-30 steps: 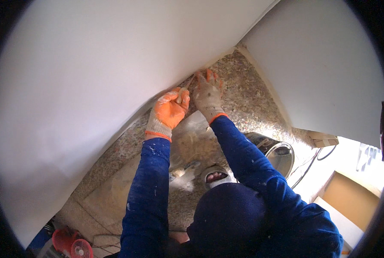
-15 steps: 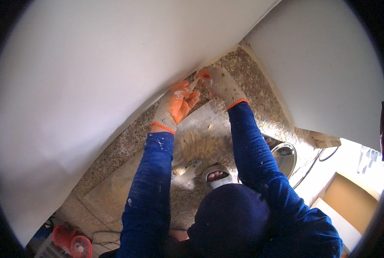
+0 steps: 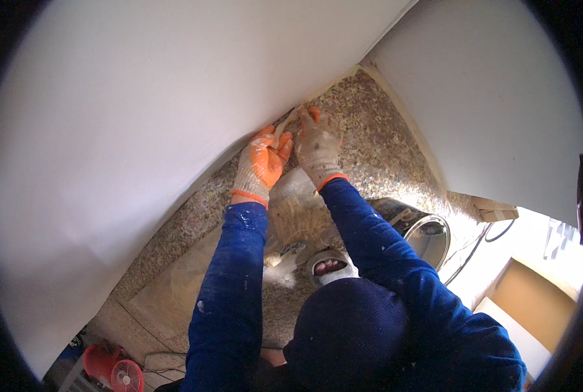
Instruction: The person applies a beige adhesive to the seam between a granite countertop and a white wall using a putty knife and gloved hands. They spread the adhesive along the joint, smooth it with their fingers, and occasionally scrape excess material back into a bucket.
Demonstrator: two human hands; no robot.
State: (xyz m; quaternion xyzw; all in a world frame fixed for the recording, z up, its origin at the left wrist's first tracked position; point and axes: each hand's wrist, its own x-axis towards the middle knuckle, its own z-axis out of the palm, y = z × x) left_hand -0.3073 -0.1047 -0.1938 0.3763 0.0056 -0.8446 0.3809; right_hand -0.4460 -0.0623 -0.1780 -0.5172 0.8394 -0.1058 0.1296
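The thin pale strip (image 3: 283, 126) lies between the two gloved hands, beside the foot of the left white wall (image 3: 174, 98). Its long axis goes from near left to far right. The left hand (image 3: 260, 163) pinches the near end; the right hand (image 3: 319, 145) is at the far end, but whether its bent fingers pinch, I cannot tell.
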